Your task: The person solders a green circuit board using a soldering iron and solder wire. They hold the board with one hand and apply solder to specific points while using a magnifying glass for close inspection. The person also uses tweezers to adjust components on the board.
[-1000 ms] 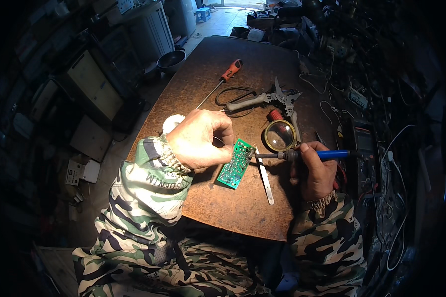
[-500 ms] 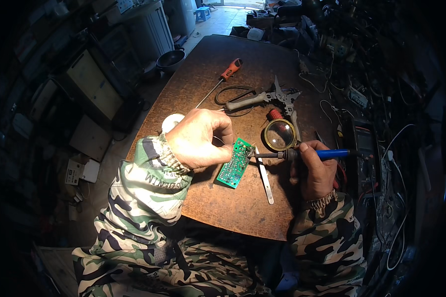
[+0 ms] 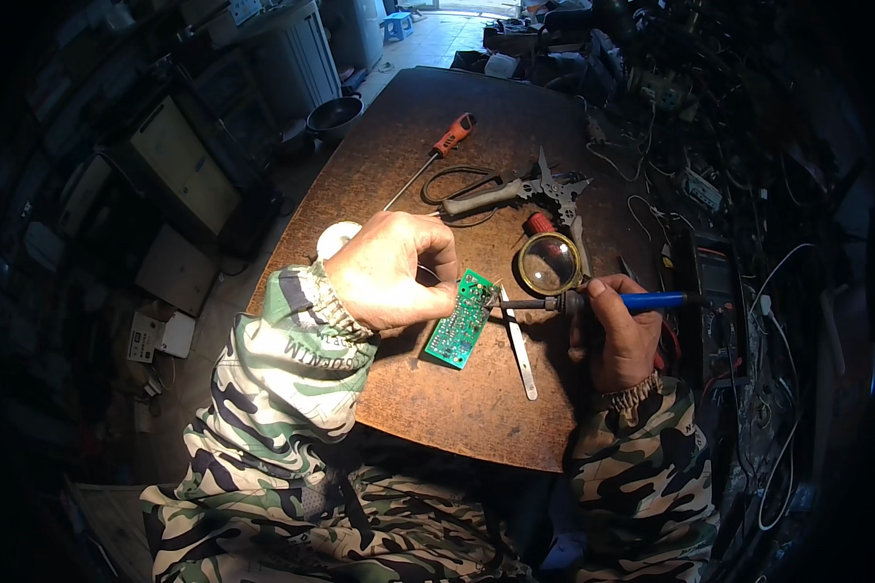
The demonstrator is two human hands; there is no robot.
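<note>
My left hand (image 3: 394, 267) is closed in a pinch on what looks like a thin wire, just left of a green circuit board (image 3: 452, 325). A white round item (image 3: 336, 238) lies partly behind that hand. My right hand (image 3: 618, 335) grips a blue-handled soldering iron (image 3: 648, 302); its tip rests at the board's upper right, where small parts are too tiny to make out. Metal tweezers (image 3: 519, 355) lie beside the board, crossed by the iron. A brass-rimmed magnifying lens (image 3: 548, 260) is just above the iron, with a red knurled piece (image 3: 540, 223) behind it.
The wooden table (image 3: 379, 136) holds an orange screwdriver (image 3: 452, 136), a metal tool with a pale grip (image 3: 486, 202) and black cable. A meter (image 3: 717, 277) and tangled wires sit at the right. A black pan (image 3: 334, 119), cabinets and a blue stool (image 3: 399, 26) stand beyond.
</note>
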